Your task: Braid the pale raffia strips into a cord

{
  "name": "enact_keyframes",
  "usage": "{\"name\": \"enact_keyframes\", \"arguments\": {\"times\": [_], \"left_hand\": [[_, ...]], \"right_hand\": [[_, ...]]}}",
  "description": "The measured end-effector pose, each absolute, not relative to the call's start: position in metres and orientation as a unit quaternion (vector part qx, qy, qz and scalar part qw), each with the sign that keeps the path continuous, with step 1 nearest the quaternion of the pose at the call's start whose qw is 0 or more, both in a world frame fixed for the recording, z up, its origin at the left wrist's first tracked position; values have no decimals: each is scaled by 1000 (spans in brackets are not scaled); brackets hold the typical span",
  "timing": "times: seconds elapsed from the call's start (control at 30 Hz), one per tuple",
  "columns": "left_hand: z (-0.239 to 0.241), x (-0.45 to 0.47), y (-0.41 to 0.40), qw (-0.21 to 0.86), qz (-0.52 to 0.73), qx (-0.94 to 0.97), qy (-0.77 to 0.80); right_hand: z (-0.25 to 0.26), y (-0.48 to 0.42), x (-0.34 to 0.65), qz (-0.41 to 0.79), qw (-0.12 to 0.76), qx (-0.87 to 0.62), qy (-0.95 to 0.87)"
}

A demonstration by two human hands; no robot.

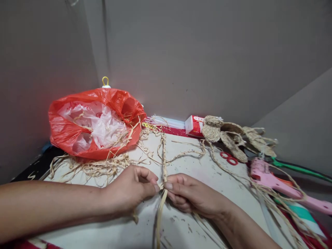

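Observation:
My left hand (131, 188) and my right hand (188, 197) meet over a white worn table (186, 166). Both pinch the near end of a braided straw cord (164, 155) that runs away from me toward the wall. Loose flat straw strands (160, 214) hang down from the pinch point toward me. The fingers of both hands are closed on the straw, thumbs nearly touching.
A red plastic bag (95, 121) with clear plastic and loose straw lies at the back left. Woven straw pieces (233, 136), a red-white box (194, 125), red-handled scissors (228, 158) and a pink glue gun (280, 185) lie at the right. Grey walls close the corner.

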State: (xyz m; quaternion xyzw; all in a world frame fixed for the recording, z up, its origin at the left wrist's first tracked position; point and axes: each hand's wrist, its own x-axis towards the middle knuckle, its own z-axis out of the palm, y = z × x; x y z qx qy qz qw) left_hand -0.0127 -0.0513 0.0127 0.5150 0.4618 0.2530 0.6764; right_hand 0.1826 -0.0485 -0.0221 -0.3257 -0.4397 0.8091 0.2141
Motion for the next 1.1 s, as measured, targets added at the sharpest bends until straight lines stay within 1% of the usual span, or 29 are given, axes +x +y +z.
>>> {"name": "enact_keyframes", "arguments": {"times": [0.1, 0.2, 0.27, 0.53, 0.73, 0.93, 1.1], "left_hand": [[11, -11, -49, 693, 224, 506, 461], [8, -8, -48, 737, 209, 455, 455], [7, -7, -47, 747, 206, 437, 456], [4, -11, -44, 735, 193, 468, 451], [-1, -13, -42, 736, 241, 471, 423], [2, -14, -39, 699, 215, 516, 446], [4, -15, -38, 689, 204, 533, 448]], "right_hand": [[-22, -49, 183, 807, 215, -324, -445], [-22, -49, 185, 802, 209, -322, -458], [-22, -49, 186, 798, 200, -323, -468], [-21, -50, 189, 779, 167, -348, -494], [-19, -49, 188, 775, 156, -350, -503], [-18, -49, 187, 774, 158, -347, -505], [-18, -50, 186, 777, 163, -343, -502]]}}
